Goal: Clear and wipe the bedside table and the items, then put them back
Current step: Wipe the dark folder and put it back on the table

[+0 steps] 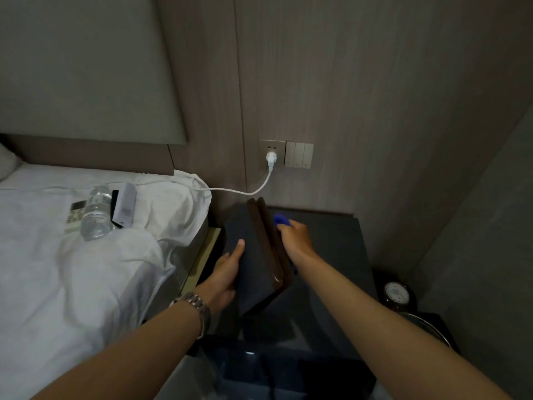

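**Box tilted off the table, cloth working its far side**

The left hand [227, 269] gripped the dark box [253, 255] along its near-left edge, thumb flat on the upper face, and held it tipped up above the bedside table [331, 255]. The right hand [294, 236] was clenched round a blue cloth [281, 220] and pressed it against the box's right side, beside a brown strip that ran the length of the box. The bottle [96, 212], the remote [75, 212] and a white device [124, 205] lay together on the bed [72, 284], well apart from the table. A white cable [245, 192] ran from the wall socket [271, 153] toward the bed.

The risks, as I judged them: the box rested on a one-handed grip at one edge, so a hard push from the cloth could have twisted it loose and dropped it onto the table. The bottle lay on rumpled sheet near the bed's edge; any jolt to the bedding might have rolled it off. The cable hung close behind the box, and a wide swing could have snagged it.
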A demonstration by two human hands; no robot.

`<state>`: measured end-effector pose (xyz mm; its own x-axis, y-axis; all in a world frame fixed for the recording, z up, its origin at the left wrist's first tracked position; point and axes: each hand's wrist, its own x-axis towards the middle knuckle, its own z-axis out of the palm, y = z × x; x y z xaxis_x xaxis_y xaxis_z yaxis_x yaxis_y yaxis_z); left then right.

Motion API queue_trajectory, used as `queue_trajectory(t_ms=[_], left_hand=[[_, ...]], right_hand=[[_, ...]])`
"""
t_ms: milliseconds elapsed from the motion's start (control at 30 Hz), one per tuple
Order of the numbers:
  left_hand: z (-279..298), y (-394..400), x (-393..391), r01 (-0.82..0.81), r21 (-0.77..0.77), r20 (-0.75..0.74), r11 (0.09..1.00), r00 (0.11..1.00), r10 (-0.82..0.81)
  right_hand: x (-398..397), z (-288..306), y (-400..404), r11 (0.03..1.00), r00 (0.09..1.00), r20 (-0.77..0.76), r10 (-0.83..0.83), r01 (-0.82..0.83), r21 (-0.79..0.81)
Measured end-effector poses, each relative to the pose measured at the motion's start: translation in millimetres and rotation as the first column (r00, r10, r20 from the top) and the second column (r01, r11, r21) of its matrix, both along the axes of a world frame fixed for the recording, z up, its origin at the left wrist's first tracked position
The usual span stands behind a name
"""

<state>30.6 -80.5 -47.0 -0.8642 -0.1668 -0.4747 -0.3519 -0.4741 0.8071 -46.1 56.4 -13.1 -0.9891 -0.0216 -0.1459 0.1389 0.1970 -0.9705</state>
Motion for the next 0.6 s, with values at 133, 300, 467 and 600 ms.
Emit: queue_trajectory(t_ms=[133,300,467,600], left_hand=[[-26.6,-12.1,-24.2,-0.034,-0.082,0.032,0.996,0.999,0.036],[-40.3,-27.7,-38.6,0.011,-0.143,0.125,0.99,0.992,0.007],[-64.1,-41.2,-59.0,0.049,-0.345,0.11,0.937,0.994,-0.011],[-90.0,-56.9,-72.8,0.094,-0.604,0.047,0.792,0.995,-0.083]], right_hand=[[0.6,-29.6,1.2,0.989,0.999,-0.024,0.024,-0.02,0.143],[-1.8,-57.3,-6.9,0.925,0.995,-0.02,0.098,-0.084,0.371],[-16.5,-88.7,-24.2,0.91,0.997,0.02,0.075,-0.077,0.407],[-28.8,-114.6,-39.8,0.881,0.998,0.043,0.044,-0.059,0.469]])
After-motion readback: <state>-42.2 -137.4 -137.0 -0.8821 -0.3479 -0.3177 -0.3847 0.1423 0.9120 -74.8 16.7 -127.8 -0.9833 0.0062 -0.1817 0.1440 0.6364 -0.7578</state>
